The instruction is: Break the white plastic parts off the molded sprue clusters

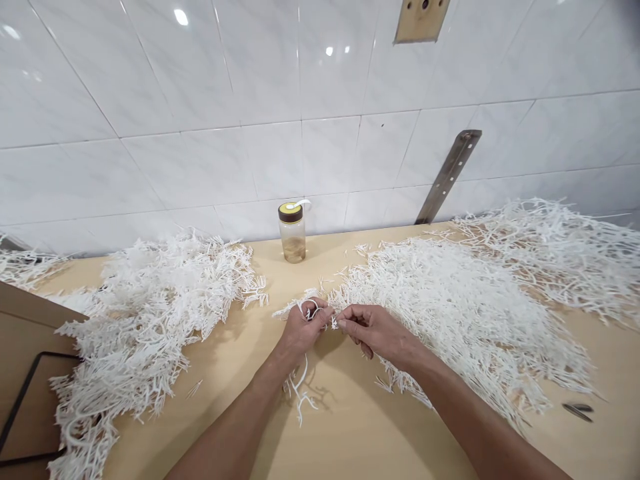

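Note:
Near the middle of the wooden table (350, 427), my left hand (304, 325) is closed on a white branching piece (301, 387), whose forked end hangs down below the wrist. A loop of it curves over the fingers. Close on the right, my right hand (373, 330) has thumb and forefinger pinched at a small white tip (334, 323) between the two hands. A large heap of thin white strands (450, 300) lies beside and beyond my right hand. Another heap of white branched pieces (165, 300) is on the left.
A clear bottle (293, 241) with a dark and yellow lid stands at the back by the tiled wall (250, 160). A metal bracket (447, 179) leans there. Small dark snips (579, 411) lie at the right. A brown box (35, 333) is at the left edge.

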Available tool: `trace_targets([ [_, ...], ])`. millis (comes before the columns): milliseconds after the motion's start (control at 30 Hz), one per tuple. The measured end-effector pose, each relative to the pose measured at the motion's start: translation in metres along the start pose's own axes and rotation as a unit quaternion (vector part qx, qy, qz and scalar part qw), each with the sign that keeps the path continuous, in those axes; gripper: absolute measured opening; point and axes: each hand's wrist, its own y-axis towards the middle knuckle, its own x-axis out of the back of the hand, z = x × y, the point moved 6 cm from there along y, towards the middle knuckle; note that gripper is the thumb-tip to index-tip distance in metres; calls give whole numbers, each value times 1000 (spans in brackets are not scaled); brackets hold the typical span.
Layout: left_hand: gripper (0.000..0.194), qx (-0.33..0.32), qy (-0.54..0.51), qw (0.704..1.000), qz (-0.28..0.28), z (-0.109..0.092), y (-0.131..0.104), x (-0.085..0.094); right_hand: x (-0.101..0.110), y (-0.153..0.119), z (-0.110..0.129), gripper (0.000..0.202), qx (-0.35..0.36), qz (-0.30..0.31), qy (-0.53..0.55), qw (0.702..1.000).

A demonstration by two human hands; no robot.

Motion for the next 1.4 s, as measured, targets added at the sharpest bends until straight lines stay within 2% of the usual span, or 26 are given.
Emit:
trace_targets([
  [200,29,-27,59,998,-19,3,3,4,-2,-1,1,32,-1,-2,-28,1000],
  [500,24,-37,76,996,-14,4,0,1,-4,-4,9,24,-17,-60,-92,994],
  [767,22,0,44,999,15,6,-2,-4,-8,-1,6,26,39,-125,-197,972],
  [1000,8,-49,107,992,-44,2,-4,-1,-16,0,2,16,50,-161,-280,945],
  [1133,8,-31,126,989,-65,2,-5,-1,-21,-2,7,10,100,-176,-303,931],
  [1200,9,-19,128,987,-94,2,-3,4,-26,-6,14,8,137,-169,-294,931],
  [1300,13,-6,108,980,-164,3,-2,19,-41,-14,25,7,196,-102,-254,942],
  [1400,23,16,51,985,-167,4,0,23,-47,-16,28,5,198,-72,-212,954],
])
